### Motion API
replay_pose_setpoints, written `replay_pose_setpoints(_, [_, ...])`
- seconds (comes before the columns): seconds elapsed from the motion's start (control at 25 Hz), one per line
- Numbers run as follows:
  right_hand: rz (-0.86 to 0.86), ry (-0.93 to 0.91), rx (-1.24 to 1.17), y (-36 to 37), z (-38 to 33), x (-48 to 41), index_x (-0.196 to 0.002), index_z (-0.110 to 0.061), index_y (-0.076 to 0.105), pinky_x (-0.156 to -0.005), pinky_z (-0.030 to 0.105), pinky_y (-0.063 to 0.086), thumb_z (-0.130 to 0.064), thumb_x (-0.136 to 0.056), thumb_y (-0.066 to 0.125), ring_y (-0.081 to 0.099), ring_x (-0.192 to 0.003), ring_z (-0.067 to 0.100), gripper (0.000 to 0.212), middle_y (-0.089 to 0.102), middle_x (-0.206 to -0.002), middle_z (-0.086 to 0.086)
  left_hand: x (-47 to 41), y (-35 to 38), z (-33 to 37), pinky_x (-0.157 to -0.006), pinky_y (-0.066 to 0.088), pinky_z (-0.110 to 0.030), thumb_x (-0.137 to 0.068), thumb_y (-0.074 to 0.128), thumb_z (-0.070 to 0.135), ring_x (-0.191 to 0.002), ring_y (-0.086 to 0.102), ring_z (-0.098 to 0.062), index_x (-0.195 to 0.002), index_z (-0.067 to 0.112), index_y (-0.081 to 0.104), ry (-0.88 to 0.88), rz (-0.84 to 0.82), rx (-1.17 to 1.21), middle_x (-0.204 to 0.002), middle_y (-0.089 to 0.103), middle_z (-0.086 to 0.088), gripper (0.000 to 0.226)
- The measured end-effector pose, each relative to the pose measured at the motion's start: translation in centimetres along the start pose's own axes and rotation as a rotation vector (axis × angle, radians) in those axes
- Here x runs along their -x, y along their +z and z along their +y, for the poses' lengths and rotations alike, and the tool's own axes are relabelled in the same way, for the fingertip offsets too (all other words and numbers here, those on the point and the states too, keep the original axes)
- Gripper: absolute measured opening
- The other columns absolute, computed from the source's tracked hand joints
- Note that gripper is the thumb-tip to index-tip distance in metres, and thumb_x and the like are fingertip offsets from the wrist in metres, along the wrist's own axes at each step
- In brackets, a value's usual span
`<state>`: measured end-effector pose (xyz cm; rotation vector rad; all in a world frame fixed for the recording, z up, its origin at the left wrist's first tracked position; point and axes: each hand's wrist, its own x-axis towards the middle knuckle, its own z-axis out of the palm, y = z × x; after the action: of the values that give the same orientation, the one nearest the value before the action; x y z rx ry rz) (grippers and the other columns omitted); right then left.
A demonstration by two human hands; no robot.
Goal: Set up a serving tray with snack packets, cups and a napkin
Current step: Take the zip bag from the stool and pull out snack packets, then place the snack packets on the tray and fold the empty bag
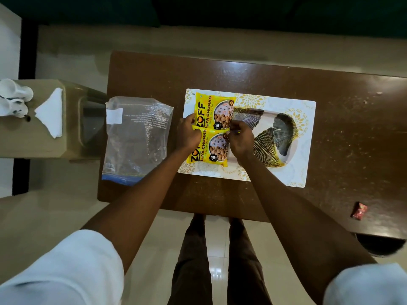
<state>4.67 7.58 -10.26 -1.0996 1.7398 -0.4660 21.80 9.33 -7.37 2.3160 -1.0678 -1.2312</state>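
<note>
Yellow glossy packets [211, 128] lie flat on the patterned rectangular tray [306, 139].

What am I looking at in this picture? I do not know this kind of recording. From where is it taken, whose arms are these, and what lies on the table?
There is no machine. A person wears a camera on the head, so you look down along that person's own arms and legs. On the brown table lies a patterned serving tray. The left hand and right hand hold two joined yellow soya chunks packets at the tray's left end. Beside the tray lies an empty clear plastic bag. On a side stand to the left wait white cups and a folded napkin. A small red wrapper lies near the table's right edge.
</note>
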Motion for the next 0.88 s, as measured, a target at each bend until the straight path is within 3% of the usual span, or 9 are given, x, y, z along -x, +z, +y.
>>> replay_pose_setpoints(0.2, [-0.012, 0.003, -0.012, -0.5, 0.2, 0.3, -0.128, 0.0, 0.065, -0.097, 0.047, 0.057, 0.008, -0.091, 0.062, 0.065, -0.115, 0.031, 0.037, 0.069, -0.121, 0.016, -0.4, 0.2, -0.7, -0.081, 0.056, -0.034, -0.088, 0.053, -0.007, -0.119, 0.062, -0.029, -0.149, 0.015, 0.051, 0.013, 0.009, 0.034, -0.139, 0.054, -0.013, 0.065])
replay_pose_setpoints(0.48, [0.062, -0.062, -0.009, -0.9, -1.0, 0.5, -0.116, -0.001, 0.069, -0.087, 0.042, 0.058, -0.004, -0.091, 0.071, 0.066, -0.1, 0.022, 0.025, 0.073, -0.114, 0.014, -0.1, -0.4, -1.3, -0.099, 0.054, -0.042, -0.088, 0.062, 0.007, -0.126, 0.059, -0.027, -0.149, 0.015, 0.049, 0.033, 0.061, 0.074, -0.14, 0.054, -0.011, 0.063])
replay_pose_setpoints(0.68, [0.1, -0.206, 0.065, 0.9, -2.9, 3.5, -0.114, -0.005, 0.068, -0.088, 0.043, 0.056, -0.013, -0.092, 0.071, 0.066, -0.102, 0.026, 0.023, 0.065, -0.116, 0.013, 3.5, -1.1, -1.7, -0.11, 0.048, -0.044, -0.089, 0.059, 0.018, -0.138, 0.05, -0.023, -0.146, 0.022, 0.046, 0.231, 0.208, 0.136, -0.149, 0.047, -0.004, 0.058])
replay_pose_setpoints(0.8, [-0.013, -0.359, 0.106, 4.3, -5.3, 6.5, -0.113, -0.005, 0.067, -0.084, 0.041, 0.055, -0.014, -0.094, 0.07, 0.066, -0.095, 0.024, 0.021, 0.062, -0.115, 0.011, 5.4, -3.7, -4.1, -0.118, 0.041, -0.043, -0.088, 0.063, 0.011, -0.144, 0.043, -0.026, -0.147, 0.013, 0.047, 0.271, 0.371, 0.12, -0.152, 0.046, -0.008, 0.061])
replay_pose_setpoints(0.88, [-0.149, -0.385, 0.155, 7.7, -6.7, 7.9, -0.111, -0.005, 0.066, -0.084, 0.042, 0.055, -0.016, -0.094, 0.07, 0.065, -0.097, 0.025, 0.021, 0.061, -0.112, 0.012, 6.0, -6.1, -7.5, -0.12, 0.038, -0.046, -0.091, 0.066, 0.016, -0.148, 0.039, -0.027, -0.149, 0.013, 0.045, 0.175, 0.466, 0.012, -0.156, 0.043, -0.01, 0.061])
